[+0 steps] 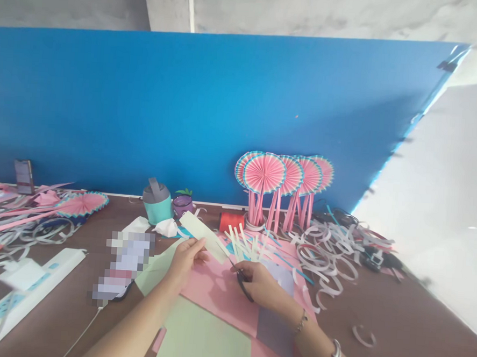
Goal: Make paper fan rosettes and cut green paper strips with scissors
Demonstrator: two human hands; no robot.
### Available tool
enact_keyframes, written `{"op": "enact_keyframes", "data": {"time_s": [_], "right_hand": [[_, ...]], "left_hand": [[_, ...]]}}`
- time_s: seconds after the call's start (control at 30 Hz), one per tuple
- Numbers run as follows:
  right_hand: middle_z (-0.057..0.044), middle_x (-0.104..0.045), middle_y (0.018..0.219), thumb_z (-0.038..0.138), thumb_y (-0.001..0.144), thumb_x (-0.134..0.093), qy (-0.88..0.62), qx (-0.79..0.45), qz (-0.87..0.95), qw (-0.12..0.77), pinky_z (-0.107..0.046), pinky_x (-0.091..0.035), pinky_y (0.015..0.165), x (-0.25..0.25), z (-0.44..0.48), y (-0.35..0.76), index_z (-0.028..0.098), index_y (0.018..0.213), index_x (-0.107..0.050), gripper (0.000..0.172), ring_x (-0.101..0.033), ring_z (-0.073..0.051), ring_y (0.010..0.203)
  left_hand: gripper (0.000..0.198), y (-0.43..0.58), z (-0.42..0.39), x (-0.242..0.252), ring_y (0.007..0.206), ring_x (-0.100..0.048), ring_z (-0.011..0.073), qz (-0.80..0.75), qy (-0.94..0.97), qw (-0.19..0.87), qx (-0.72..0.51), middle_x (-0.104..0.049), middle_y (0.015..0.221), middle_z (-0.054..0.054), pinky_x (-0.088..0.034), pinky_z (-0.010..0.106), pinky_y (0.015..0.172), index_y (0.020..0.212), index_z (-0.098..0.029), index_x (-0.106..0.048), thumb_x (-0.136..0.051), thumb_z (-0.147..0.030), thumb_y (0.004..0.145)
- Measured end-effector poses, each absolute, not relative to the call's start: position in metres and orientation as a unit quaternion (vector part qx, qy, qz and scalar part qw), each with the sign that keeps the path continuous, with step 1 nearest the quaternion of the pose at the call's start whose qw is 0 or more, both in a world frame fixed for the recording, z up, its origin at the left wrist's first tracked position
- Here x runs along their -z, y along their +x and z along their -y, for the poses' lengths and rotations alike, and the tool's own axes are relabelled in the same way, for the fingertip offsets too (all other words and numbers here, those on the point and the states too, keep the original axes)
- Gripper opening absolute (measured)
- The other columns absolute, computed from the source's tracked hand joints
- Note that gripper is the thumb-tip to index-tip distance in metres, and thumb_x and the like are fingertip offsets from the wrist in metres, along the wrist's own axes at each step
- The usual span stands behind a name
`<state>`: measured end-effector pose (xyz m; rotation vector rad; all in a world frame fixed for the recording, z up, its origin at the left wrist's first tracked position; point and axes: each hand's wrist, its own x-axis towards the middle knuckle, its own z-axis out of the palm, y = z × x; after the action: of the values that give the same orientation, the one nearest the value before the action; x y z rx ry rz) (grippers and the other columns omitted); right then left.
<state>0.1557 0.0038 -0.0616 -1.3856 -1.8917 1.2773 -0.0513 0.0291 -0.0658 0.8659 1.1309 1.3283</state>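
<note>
Between thumb and fingers, my left hand (188, 256) grips a pale cream paper strip (203, 234), which slants up to the left. My right hand (258, 282) is closed around the dark handles of a pair of scissors (243, 284). Their blades point up and left, at the lower right end of the strip; whether they are touching it I cannot tell. Just beyond the scissors lies a loose bunch of narrow cut cream strips (245, 246). Under both hands are pink paper sheets (215, 287), with a light green sheet (204, 335) nearer me.
Several pink pleated paper fans (264, 173) stand against the blue partition (186, 110). A red spool (231, 221) and a teal cup (157, 203) sit at the back. Curled paper strips (327, 248) heap on the right. A pixelated phone (123, 268) and a power strip (33, 284) lie left.
</note>
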Motion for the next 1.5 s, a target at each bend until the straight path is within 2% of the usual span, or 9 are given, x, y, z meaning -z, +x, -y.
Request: {"op": "enact_keyframes", "data": {"time_s": [0.4,0.77,1.07,1.33,1.5], "right_hand": [[0.004,-0.05,0.055,0.015,0.066,-0.052,-0.496,-0.496,0.667,0.251,-0.018,-0.029,0.04,0.0612,-0.0027,0.1566,0.013,0.092,-0.064,0.028,-0.039,-0.006,0.043],[0.005,-0.045,0.049,0.014,0.064,-0.05,-0.517,-0.453,0.683,0.245,-0.018,-0.025,0.04,0.0608,-0.0052,0.1565,0.012,0.083,-0.067,0.025,-0.033,-0.006,0.042],[0.002,-0.054,0.052,0.015,0.065,-0.05,-0.523,-0.442,0.691,0.231,-0.018,-0.027,0.041,0.0581,-0.005,0.1566,0.014,0.08,-0.069,0.024,-0.037,-0.007,0.042],[0.003,-0.049,0.048,0.015,0.066,-0.05,-0.516,-0.432,0.703,0.229,-0.018,-0.03,0.041,0.0603,-0.0052,0.1574,0.015,0.078,-0.069,0.023,-0.042,-0.008,0.042],[0.002,-0.052,0.049,0.022,0.069,-0.055,-0.521,-0.44,0.696,0.226,-0.018,-0.031,0.041,0.0656,-0.0067,0.158,0.014,0.083,-0.068,0.021,-0.043,-0.008,0.041]], "left_hand": [[0.034,-0.0507,-0.028,0.0644,0.048,-0.057,0.0083,-0.481,0.359,0.567,-0.564,-0.052,0.055,-0.006,-0.04,0.018,0.046,0.063,-0.016,-0.051,-0.072,-0.043,0.063],[0.034,-0.0504,-0.0297,0.0658,0.049,-0.058,0.0099,-0.484,0.358,0.561,-0.569,-0.053,0.055,-0.005,-0.041,0.019,0.046,0.061,-0.016,-0.052,-0.073,-0.043,0.061],[0.035,-0.0482,-0.0273,0.0622,0.048,-0.058,0.0097,-0.48,0.354,0.569,-0.566,-0.051,0.054,-0.006,-0.041,0.018,0.045,0.061,-0.016,-0.05,-0.073,-0.042,0.061],[0.032,-0.0462,-0.0259,0.0599,0.046,-0.057,0.0088,-0.481,0.349,0.571,-0.566,-0.054,0.053,-0.005,-0.041,0.018,0.045,0.061,-0.015,-0.053,-0.073,-0.041,0.061],[0.032,-0.0482,-0.0284,0.0648,0.048,-0.059,0.0096,-0.49,0.346,0.567,-0.565,-0.055,0.052,-0.005,-0.04,0.018,0.046,0.061,-0.016,-0.053,-0.073,-0.041,0.062]]}}
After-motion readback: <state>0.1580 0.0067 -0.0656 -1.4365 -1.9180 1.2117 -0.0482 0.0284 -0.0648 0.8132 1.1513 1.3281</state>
